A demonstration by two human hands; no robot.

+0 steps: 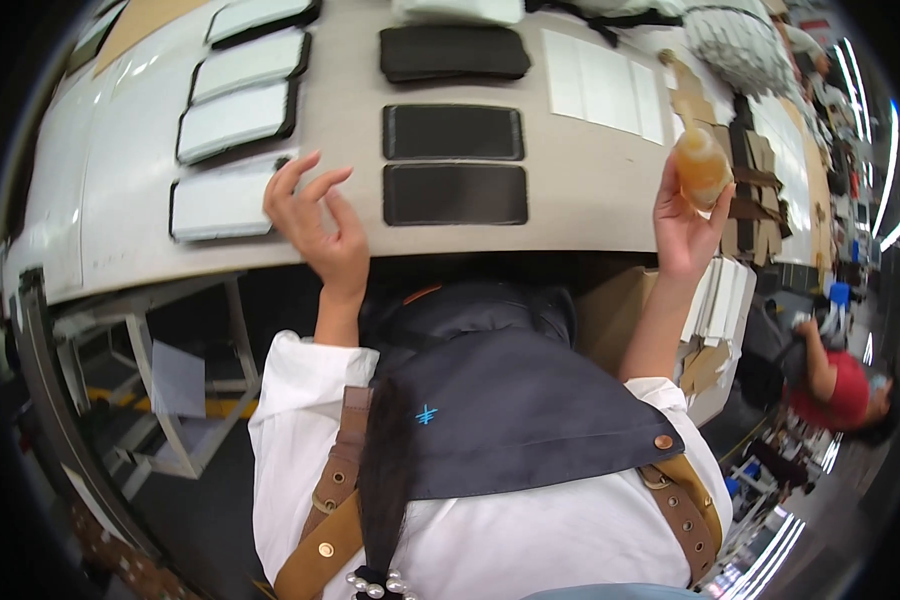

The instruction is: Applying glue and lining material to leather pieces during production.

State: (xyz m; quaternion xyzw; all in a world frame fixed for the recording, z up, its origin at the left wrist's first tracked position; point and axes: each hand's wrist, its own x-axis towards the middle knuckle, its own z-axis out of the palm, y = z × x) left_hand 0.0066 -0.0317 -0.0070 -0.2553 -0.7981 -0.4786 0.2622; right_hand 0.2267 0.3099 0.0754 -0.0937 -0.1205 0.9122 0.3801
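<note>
My right hand [682, 238] grips a squeeze bottle [706, 172] of amber liquid, glue by its look, its nozzle pointing up and away. It is raised near the table's right side. My left hand [322, 225] has its fingers apart, with nothing in it. Its fingertips overlap the right end of the nearest white, black-edged piece [220, 207] in the picture; I cannot tell whether they touch. Between my hands lie two flat black rectangular pieces, a nearer one [455, 195] and a farther one [453, 133].
More white black-edged pieces [235, 122] line the table [340, 100] on the left. Beyond the black rectangles sits a black stack [455, 54]. White sheets [600, 84] lie farther right, near brown and black strips [755, 205]. A person in red [838, 390] is at the right.
</note>
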